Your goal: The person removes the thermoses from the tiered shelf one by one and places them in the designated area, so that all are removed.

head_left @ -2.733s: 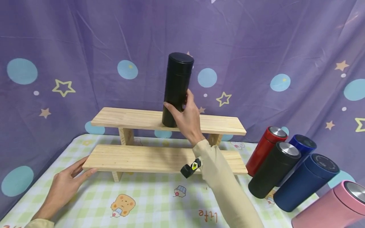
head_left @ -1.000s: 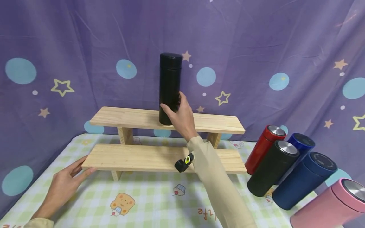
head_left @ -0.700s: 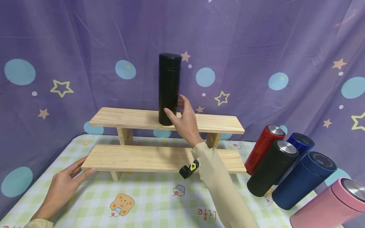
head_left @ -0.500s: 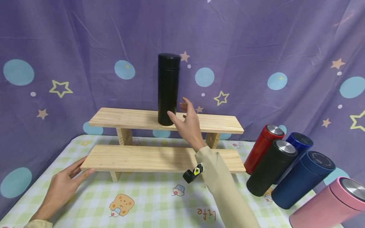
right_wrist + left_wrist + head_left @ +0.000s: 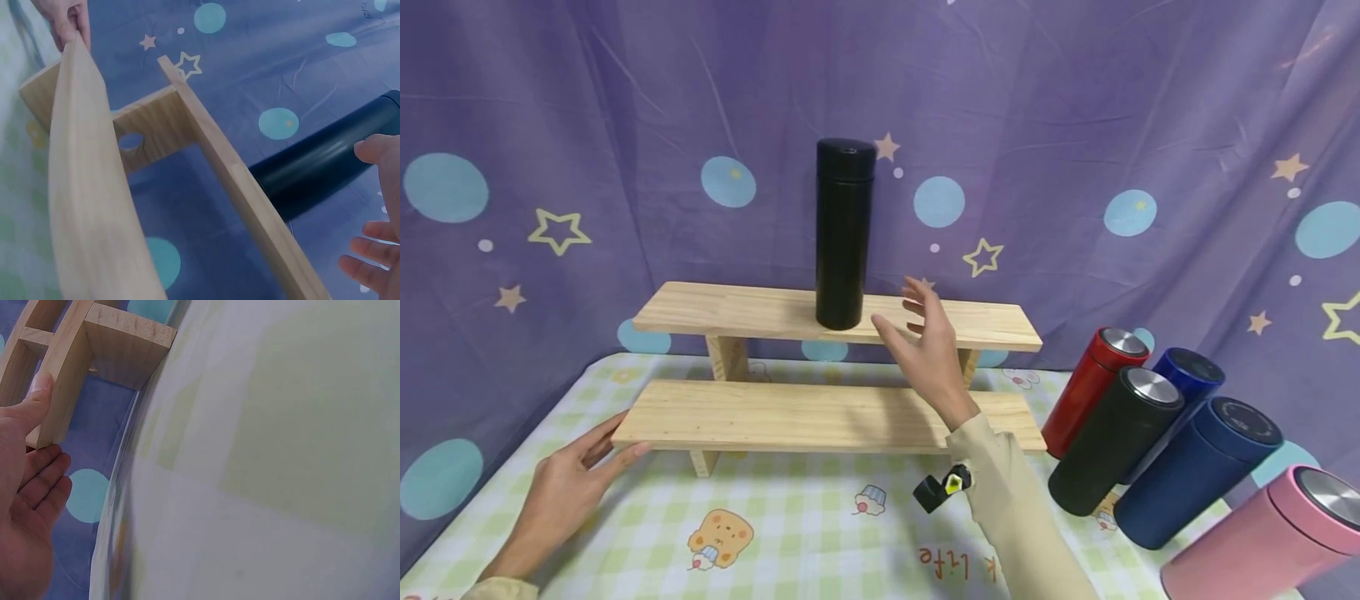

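Note:
A black thermos bottle point(image 5: 845, 237) stands upright on the upper board of a two-tier wooden shelf point(image 5: 752, 417), near its middle. Right of the bottle is my right hand point(image 5: 925, 350), its fingers spread and slightly bent, holding nothing. In the right wrist view, a gap shows between most of that hand's fingers and the bottle point(image 5: 325, 165), and the thumb overlaps it. My left hand point(image 5: 568, 492) grips the left end of the lower board. The left wrist view shows the thumb on the wooden board point(image 5: 65, 381) and the fingers at its end.
Several more bottles stand at the right: a red one point(image 5: 1086, 400), a dark green one point(image 5: 1112, 446), a bright blue one point(image 5: 1191, 375) behind, a navy one point(image 5: 1198, 479) and a pink one point(image 5: 1255, 542). A checked tablecloth point(image 5: 805, 550) lies beneath; a purple curtain point(image 5: 1037, 108) hangs behind.
The black thermos bottle was shifted slightly left on the upper board and straightened upright. My right hand then let go and drew away right and down. The left hand has stayed put.

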